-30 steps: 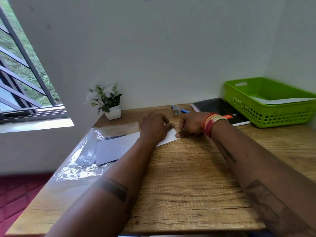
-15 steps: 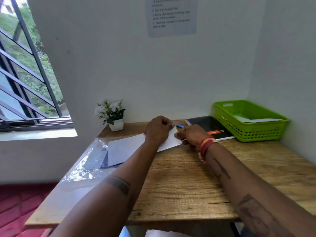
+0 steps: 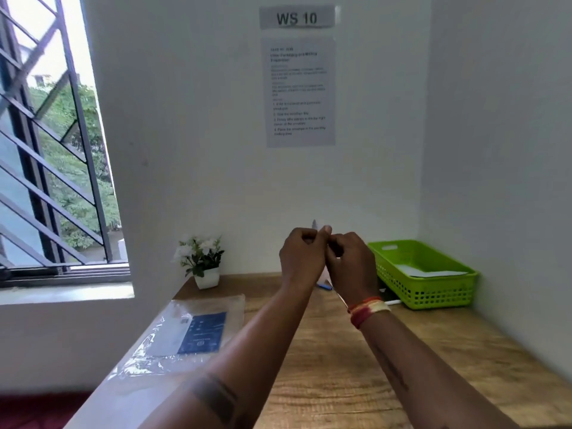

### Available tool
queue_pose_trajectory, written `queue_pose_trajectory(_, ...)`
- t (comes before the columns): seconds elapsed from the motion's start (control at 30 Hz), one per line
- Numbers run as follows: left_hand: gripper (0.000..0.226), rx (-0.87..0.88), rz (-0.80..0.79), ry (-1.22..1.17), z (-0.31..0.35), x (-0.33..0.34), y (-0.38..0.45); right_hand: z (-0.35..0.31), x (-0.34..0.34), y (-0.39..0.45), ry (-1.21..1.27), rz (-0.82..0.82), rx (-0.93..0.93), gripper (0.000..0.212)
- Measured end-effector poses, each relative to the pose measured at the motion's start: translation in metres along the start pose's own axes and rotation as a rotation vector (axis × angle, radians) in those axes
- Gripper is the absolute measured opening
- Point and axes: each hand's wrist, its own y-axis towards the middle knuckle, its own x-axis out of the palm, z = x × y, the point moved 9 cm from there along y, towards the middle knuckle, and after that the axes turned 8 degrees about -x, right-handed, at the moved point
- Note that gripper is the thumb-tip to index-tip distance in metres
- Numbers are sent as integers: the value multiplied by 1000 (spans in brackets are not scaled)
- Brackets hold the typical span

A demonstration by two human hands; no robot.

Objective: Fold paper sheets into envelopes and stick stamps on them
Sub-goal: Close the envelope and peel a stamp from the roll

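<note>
Both my hands are raised above the wooden table (image 3: 325, 366), close together in front of the wall. My left hand (image 3: 301, 252) and my right hand (image 3: 349, 261) pinch a white paper sheet (image 3: 322, 274) that is seen almost edge-on. Its tip pokes up above my fingers and a strip shows below, between my wrists; the rest is hidden by my hands. A green basket (image 3: 430, 297) at the right back of the table holds white paper. I see no stamps.
A clear plastic sleeve with a blue card (image 3: 202, 332) lies on the table's left side. A small white pot of flowers (image 3: 205, 267) stands at the back left. A blue pen (image 3: 324, 286) lies behind my hands. An instruction sheet (image 3: 300, 91) hangs on the wall.
The paper lay flat on the table under my hands; now both hands have lifted it up off the table. The view has tilted upward toward the wall.
</note>
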Motion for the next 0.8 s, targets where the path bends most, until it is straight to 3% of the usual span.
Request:
queue_pose_trajectory(0.07, 18, -55, 16, -15, -2, -10, 5, -10, 1, -6, -16, -63, -68, 23)
queue_pose_trajectory(0.2, 16, -247, -30, -139, -34, -32, 13, -13, 25, -33, -221, -277, -179, 69)
queue_pose_trajectory(0.3, 9, -539, -172, -188, -87, -37, 8, -3, 54, -66, -365, -502, -272, 71)
queue_pose_trajectory(0.47, 10, -831, -368, 157, -164, -59, -14, 17, 88, -118, -202, -871, -173, 64)
queue_pose_trajectory(0.6, 14, -720, -292, 461, -176, -77, 0, 16, 103, -141, -208, -1090, -155, 82)
queue_pose_trajectory(0.73, 30, -346, -205, 1024, -156, -81, 6, 19, 107, -151, -142, -1187, -66, 93)
queue_pose_trajectory(0.8, 30, -200, -141, 1159, -145, -77, -3, 23, 109, -152, -143, -1197, -47, 88)
